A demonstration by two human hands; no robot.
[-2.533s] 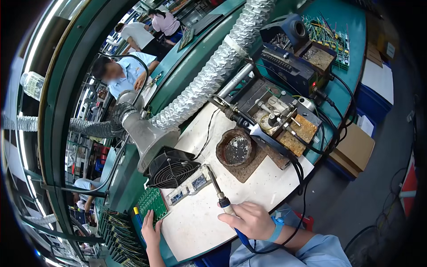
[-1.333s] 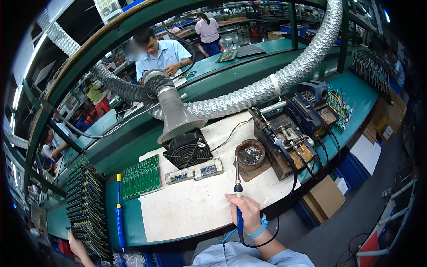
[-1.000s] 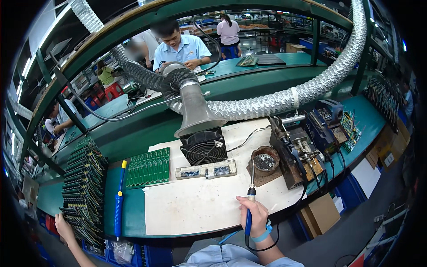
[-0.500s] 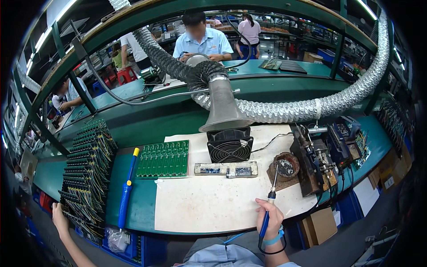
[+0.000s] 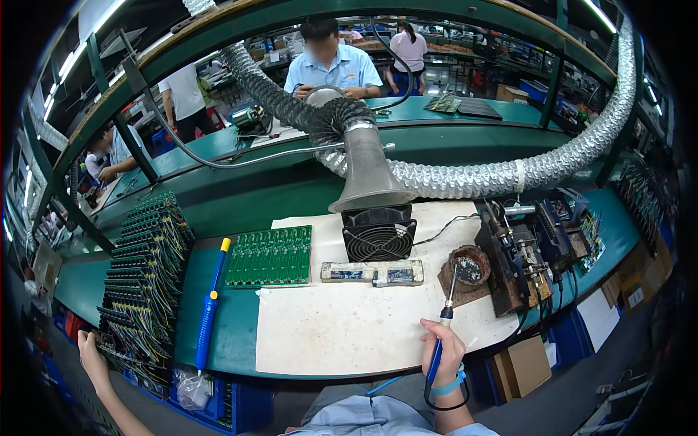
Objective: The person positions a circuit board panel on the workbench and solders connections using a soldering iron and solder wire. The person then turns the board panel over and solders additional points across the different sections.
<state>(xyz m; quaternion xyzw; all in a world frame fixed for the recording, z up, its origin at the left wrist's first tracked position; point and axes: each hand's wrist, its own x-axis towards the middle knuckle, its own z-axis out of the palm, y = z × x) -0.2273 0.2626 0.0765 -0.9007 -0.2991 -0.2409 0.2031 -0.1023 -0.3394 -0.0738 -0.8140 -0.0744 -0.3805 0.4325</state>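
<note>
My right hand [image 5: 443, 349] is closed round a soldering iron [image 5: 436, 363] with a blue handle. The iron's metal tip points away from me, at the rim of a round, crusted pot [image 5: 469, 267] holding grey scraps. At the far left, my left hand [image 5: 92, 357] grips the near end of a wired circuit board at the front of a tall row of boards [image 5: 145, 283]; its fingertips are partly hidden. Right of this row lies a blue solder sucker [image 5: 207, 316] with a yellow end. A green circuit board panel [image 5: 270, 257] lies beyond it, flat on the bench.
A black fan [image 5: 378, 236] stands under a grey extraction hood [image 5: 366, 171]. Before it lies a pale strip fixture [image 5: 371, 272] on a white sheet [image 5: 327, 327]. Soldering equipment [image 5: 516, 254] occupies the right side. A person [image 5: 334, 69] works across the bench.
My left hand has shifted slightly up and left at the row of boards. The right hand and soldering iron stay nearly still. In the background, a person in white has moved left.
</note>
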